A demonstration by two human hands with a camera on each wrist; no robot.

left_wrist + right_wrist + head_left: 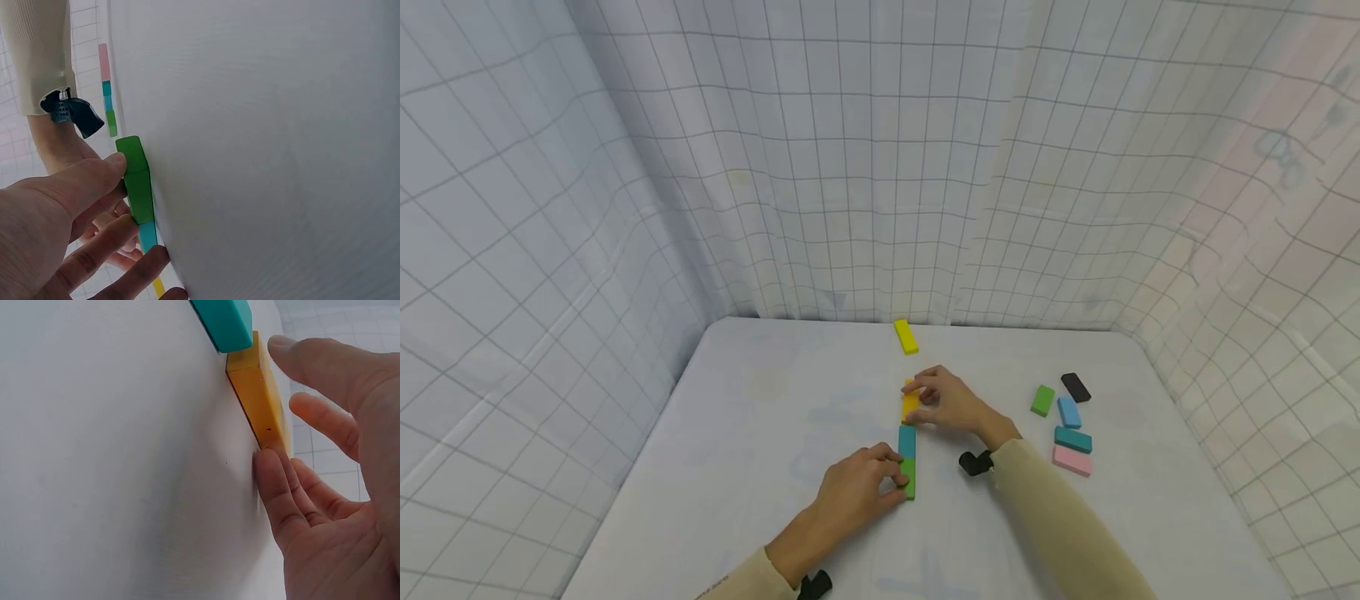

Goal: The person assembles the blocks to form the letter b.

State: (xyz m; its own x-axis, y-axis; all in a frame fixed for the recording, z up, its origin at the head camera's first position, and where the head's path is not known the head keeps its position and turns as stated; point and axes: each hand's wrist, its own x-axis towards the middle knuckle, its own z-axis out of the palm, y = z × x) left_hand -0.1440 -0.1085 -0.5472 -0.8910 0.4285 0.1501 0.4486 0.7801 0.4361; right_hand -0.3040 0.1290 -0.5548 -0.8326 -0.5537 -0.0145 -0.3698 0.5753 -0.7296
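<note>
A line of blocks runs away from me on the white table: a green block [909,471], a teal block [907,441] and an orange-yellow block [911,403]. My left hand [859,490] rests its thumb and fingertips on the green block, which shows fully in the left wrist view. My right hand [952,403] is at the orange-yellow block [257,394], a fingertip touching its far end. The right thumb [287,349] lies just beside the near end, where the block meets or nearly meets the teal block [228,325].
A yellow block [906,337] lies by the table's far edge. To the right are a black block [1076,387], a second green block [1042,400], a blue block [1069,412], another teal block [1072,439] and a pink block [1072,461]. Grid-patterned curtains [880,167] surround the table.
</note>
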